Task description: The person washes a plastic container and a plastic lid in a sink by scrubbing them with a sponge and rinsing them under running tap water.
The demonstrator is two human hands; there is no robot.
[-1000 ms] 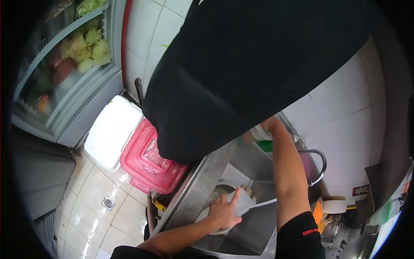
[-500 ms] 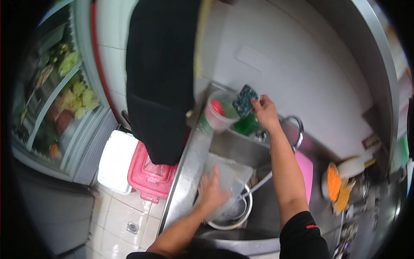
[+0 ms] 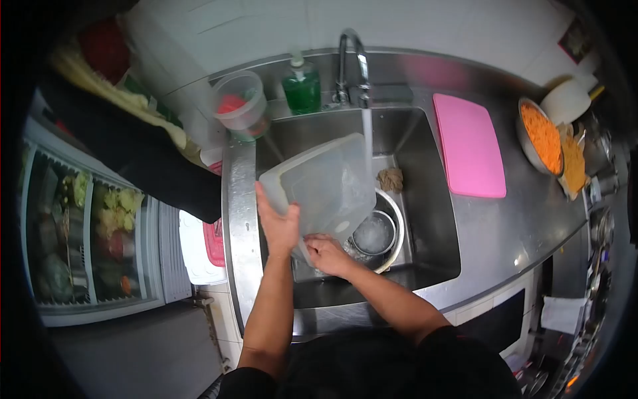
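A large translucent plastic container [image 3: 322,183] is tilted over the sink [image 3: 425,233], beside the stream from the tap [image 3: 352,63]. My left hand [image 3: 278,223] grips its left edge, thumb on the near side. My right hand [image 3: 329,256] is closed on the lower near corner; its fingertips are partly hidden. Beneath the container, a metal bowl [image 3: 374,233] sits inside a larger round vessel with a pale rim [image 3: 399,223]. A crumpled brown cloth [image 3: 390,179] lies behind them in the sink. I cannot see the scouring pad now.
A clear tub [image 3: 247,123] with something red inside and a green soap bottle [image 3: 301,86] stand along the sink's back left. To the right are a pink cutting board [image 3: 468,146] and a bowl of shredded orange food [image 3: 541,136]. A dark-clothed person [image 3: 133,153] stands at left.
My right hand has left the upper back area, where it held a dark green scouring pad, and now grips the container. The container is raised and tilted. Water now runs; the view has turned.
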